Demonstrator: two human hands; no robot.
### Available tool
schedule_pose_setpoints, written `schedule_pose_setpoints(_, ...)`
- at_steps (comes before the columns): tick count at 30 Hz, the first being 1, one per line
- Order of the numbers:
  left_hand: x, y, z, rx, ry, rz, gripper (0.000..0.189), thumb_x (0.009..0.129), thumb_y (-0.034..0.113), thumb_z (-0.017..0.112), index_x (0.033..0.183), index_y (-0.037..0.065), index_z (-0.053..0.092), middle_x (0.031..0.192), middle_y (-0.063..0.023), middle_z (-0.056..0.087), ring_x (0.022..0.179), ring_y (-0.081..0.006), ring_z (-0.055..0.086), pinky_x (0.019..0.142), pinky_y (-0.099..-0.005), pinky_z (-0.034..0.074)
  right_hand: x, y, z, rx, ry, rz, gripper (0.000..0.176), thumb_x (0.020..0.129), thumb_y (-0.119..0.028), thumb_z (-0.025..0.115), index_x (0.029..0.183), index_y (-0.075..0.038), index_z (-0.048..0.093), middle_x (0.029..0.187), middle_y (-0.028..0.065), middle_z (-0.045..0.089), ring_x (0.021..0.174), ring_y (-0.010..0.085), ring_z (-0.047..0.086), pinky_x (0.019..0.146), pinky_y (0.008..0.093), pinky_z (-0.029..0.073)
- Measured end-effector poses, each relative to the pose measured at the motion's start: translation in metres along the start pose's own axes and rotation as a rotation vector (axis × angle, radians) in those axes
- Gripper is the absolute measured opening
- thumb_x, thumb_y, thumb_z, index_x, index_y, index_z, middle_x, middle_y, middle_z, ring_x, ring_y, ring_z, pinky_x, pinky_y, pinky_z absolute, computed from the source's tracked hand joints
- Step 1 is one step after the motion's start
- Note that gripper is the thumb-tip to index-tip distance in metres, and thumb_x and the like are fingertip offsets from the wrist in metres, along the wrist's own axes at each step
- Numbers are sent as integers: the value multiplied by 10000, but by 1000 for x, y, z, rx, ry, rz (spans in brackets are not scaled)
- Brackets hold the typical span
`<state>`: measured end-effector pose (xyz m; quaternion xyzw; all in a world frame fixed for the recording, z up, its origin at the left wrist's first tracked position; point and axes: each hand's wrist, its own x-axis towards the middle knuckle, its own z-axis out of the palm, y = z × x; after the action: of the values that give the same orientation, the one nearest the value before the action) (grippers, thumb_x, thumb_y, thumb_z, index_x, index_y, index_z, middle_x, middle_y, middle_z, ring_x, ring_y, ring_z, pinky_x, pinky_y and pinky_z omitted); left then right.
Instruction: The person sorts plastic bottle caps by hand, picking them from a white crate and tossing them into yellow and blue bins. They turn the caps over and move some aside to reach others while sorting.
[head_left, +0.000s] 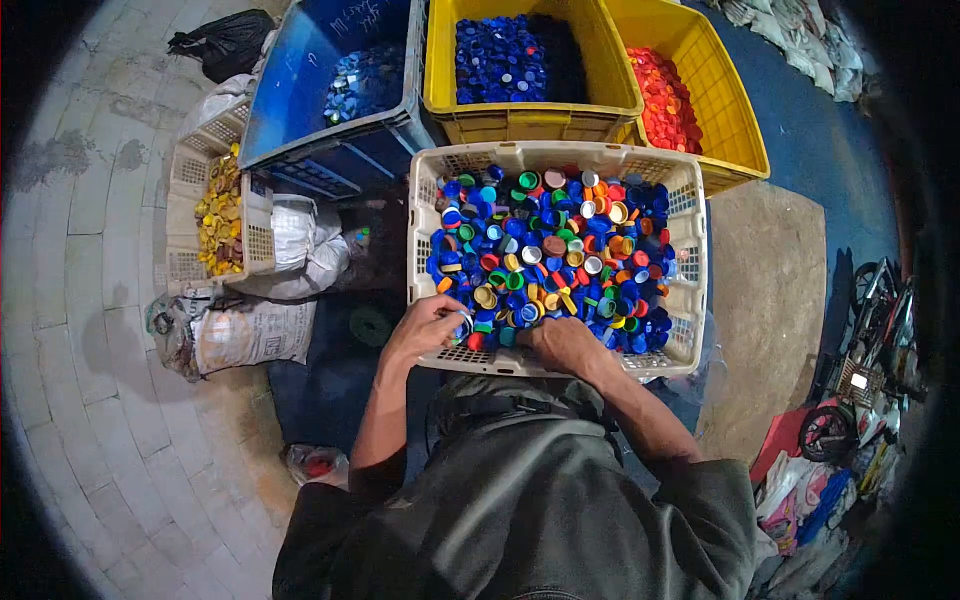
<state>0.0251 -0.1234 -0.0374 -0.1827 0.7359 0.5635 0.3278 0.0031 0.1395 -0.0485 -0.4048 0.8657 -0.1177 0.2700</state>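
Caps: many small round plastic bottle caps (pixel 530 255), mostly deep blue, mixed with green, orange, yellow, red, white and brownish ones; shallow discs and short cups, smooth and slightly glossy, some open side up, others domed or tipped on edge.
Basket: a cream-white, rectangular, hard plastic basket (pixel 690 340) with rounded corners, a thick rim and grid-perforated walls; it holds the caps in a loose heap, near the person's waist.
Left hand: bare left hand (pixel 430 328) over the basket's near left corner, fingers bent, tips at a small white-and-blue cap (pixel 465 322); whether they grip it, I cannot tell.
Right hand: bare right hand (pixel 562 345) at the middle of the near side, fingers curled down among the caps; their tips are hidden, so any grip cannot be told.
Far bins: a scuffed blue plastic bin (pixel 290 90) at left with pale blue pieces, a yellow plastic bin (pixel 605 60) in the middle with dark blue caps, and another yellow bin (pixel 725 115) at right with red-orange caps.
Left side: a smaller off-white perforated basket (pixel 185 205) with yellow caps, above a wrinkled, printed woven sack (pixel 255 335).
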Motion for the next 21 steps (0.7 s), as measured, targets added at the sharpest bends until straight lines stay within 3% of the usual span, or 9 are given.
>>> schedule_pose_setpoints(2, 0, -5, 2, -209, -59, 46, 194, 854, 124, 528, 977, 6, 620, 912, -85, 642, 723, -120, 584, 589, -265, 529, -1, 0, 1, 18, 43, -23, 173, 823, -104, 563, 961, -98, 667, 738, 147, 664, 691, 315, 690, 573, 438, 555)
schedule_pose_setpoints(5, 1, -3, 3, -451, -167, -84, 182, 793, 116, 468, 899, 32, 590, 903, -69, 609, 712, -126, 551, 578, -278, 513, 2, -2, -2, 23, 48, -39, 180, 835, -124, 561, 976, -92, 668, 727, 151, 664, 680, 309, 690, 574, 423, 554)
schedule_pose_setpoints(9, 14, -20, 14, -454, -200, -171, 214, 649, 139, 472, 831, 83, 571, 763, -20, 512, 615, -138, 485, 496, -275, 409, 3, 1, 6, 86, 74, -44, 209, 817, -135, 594, 1006, -76, 662, 769, 178, 672, 707, 338, 685, 613, 435, 552)
schedule_pose_setpoints(12, 22, -27, 21, -360, -154, -185, 153, 699, 174, 483, 803, 95, 563, 684, 14, 457, 561, -139, 438, 499, -284, 387, -2, 8, -9, 377, 104, 19, 295, 779, -101, 623, 1070, -52, 637, 856, 212, 673, 796, 351, 680, 695, 437, 545)
schedule_pose_setpoints(14, 31, -31, 27, 13, 69, -171, 229, 781, 271, 590, 844, 52, 614, 691, -67, 589, 642, -255, 585, 608, -387, 474, -10, 17, -25, 669, 246, 1, 407, 740, -42, 635, 1147, -38, 611, 952, 221, 678, 886, 353, 676, 754, 432, 526)
schedule_pose_setpoints(16, 20, -17, 39, 608, 293, 4, 313, 797, 330, 652, 882, 28, 647, 746, -139, 663, 739, -322, 654, 685, -428, 502, -15, 29, -22, 842, 381, 86, 378, 735, 10, 604, 1111, -28, 611, 935, 128, 675, 871, 236, 658, 756, 355, 517)
schedule_pose_setpoints(17, 15, 1, 38, 630, 248, -59, 388, 779, 364, 709, 945, 15, 674, 901, -235, 682, 893, -389, 663, 774, -443, 506, -18, 34, -22, 971, 440, 126, 351, 735, 19, 598, 1084, -17, 610, 919, 104, 664, 850, 216, 648, 749, 347, 515)
schedule_pose_setpoints(19, 10, 10, 47, 695, 268, -23, 404, 769, 379, 720, 927, 9, 683, 881, -232, 683, 868, -390, 665, 765, -456, 507, -24, 43, -23, 1179, 553, 200, 309, 727, 13, 557, 1031, -8, 609, 886, 7, 600, 782, 128, 576, 714, 265, 476)
schedule_pose_setpoints(21, 12, 12, 55, 766, 244, -26, 428, 760, 395, 730, 914, -3, 689, 866, -236, 682, 855, -394, 665, 763, -469, 508, -31, 49, -25, 1520, 567, 272, 314, 719, -5, 552, 1029, -7, 607, 862, 7, 592, 749, 108, 560, 678, 250, 461)
